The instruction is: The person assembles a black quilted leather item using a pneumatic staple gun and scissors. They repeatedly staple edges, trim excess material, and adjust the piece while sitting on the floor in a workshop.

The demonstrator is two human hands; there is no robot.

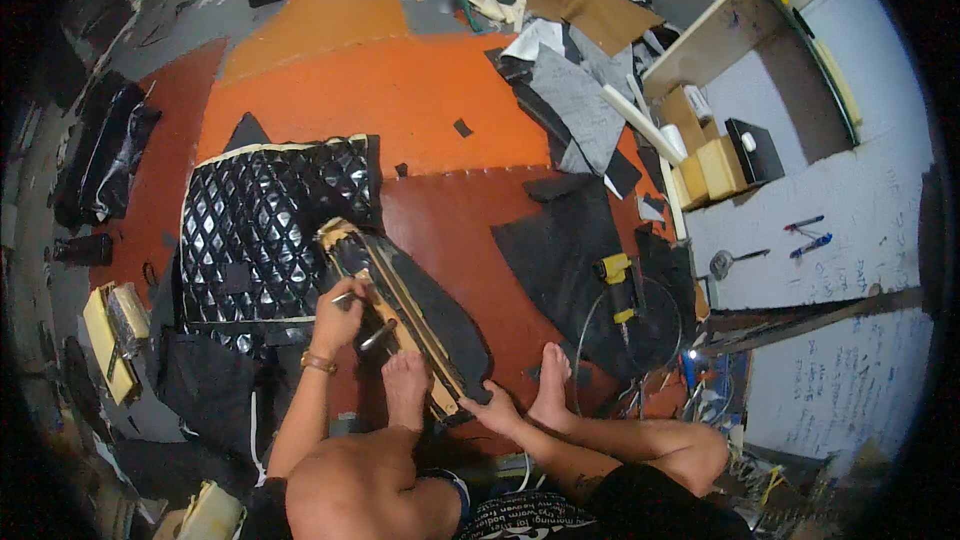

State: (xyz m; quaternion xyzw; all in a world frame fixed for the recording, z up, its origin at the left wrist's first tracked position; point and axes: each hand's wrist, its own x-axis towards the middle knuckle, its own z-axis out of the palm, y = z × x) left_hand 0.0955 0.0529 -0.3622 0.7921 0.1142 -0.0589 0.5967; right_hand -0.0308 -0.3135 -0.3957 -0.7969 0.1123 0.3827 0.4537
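Two bare feet (405,387) flank the near end of a long wooden frame (402,315); the right hand (492,410) touches it, grip unclear, while the left hand's (338,318) fingers wrap a metal tool (346,299). Beyond lie a yellow-and-black power tool (620,280), black quilted panel (265,225) and fabric scraps (578,105).

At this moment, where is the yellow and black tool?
The yellow and black tool lies right of centre in the head view, on black material, beyond and right of the person's right foot.

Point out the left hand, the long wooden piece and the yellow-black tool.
Left hand (338,318): head view, back of the hand.
Long wooden piece (398,309): head view, middle of its length.
Yellow-black tool (622,292): head view, middle of its body.
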